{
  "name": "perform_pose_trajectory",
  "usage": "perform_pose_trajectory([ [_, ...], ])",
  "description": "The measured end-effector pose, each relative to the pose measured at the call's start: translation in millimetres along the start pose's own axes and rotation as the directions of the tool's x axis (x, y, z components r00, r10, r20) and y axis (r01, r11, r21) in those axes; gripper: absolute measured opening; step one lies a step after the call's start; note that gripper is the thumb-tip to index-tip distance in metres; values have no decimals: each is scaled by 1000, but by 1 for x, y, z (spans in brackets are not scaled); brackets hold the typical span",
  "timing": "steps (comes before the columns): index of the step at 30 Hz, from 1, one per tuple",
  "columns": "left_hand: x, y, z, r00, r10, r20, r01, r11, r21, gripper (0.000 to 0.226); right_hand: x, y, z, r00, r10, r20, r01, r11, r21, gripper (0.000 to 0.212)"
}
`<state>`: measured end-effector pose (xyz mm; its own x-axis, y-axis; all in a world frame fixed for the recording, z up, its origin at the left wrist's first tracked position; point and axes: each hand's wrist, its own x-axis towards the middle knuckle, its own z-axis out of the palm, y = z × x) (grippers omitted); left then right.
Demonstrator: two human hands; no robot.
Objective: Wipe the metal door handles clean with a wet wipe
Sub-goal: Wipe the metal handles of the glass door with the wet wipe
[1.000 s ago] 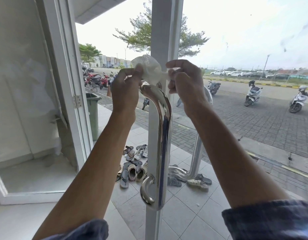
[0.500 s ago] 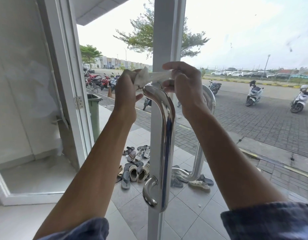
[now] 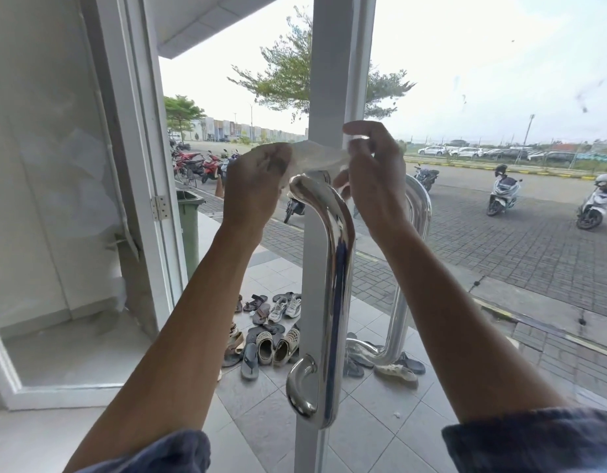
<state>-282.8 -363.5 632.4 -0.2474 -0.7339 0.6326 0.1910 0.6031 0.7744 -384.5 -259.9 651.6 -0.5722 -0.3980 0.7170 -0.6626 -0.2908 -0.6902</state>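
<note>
My left hand (image 3: 252, 186) has its fingers (image 3: 271, 162) pinched shut on one end of the wet wipe (image 3: 315, 160), which I see stretched flat just above the top bend of the near metal door handle (image 3: 336, 268). My right hand (image 3: 373, 179) clamps the other end, with the outer handle (image 3: 414, 250) behind the glass beside it.
</note>
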Motion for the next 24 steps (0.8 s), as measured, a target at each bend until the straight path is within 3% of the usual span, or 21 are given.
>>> perform_pose_trajectory([
  [3,3,6,2,992,59,114,-56,998,-27,31,3,-5,-1,975,-17,220,47,990,-132,39],
  [5,7,10,2,983,84,160,-81,996,-26,23,6,-9,-2,960,-17,279,65,984,-164,38],
  [10,19,5,-3,981,-1,192,23,993,-114,26,16,-4,-7,989,32,143,-13,991,-132,37],
  [17,33,-1,-10,987,-110,118,133,968,-214,15,22,-1,-7,985,104,141,-94,993,-70,11],
  [21,39,-11,-13,991,-121,50,128,976,-179,18,19,2,-8,989,11,144,33,952,-303,6],
  [24,39,-18,-12,993,-84,84,80,996,50,20,17,5,-9,977,-33,208,136,854,-502,10],
])
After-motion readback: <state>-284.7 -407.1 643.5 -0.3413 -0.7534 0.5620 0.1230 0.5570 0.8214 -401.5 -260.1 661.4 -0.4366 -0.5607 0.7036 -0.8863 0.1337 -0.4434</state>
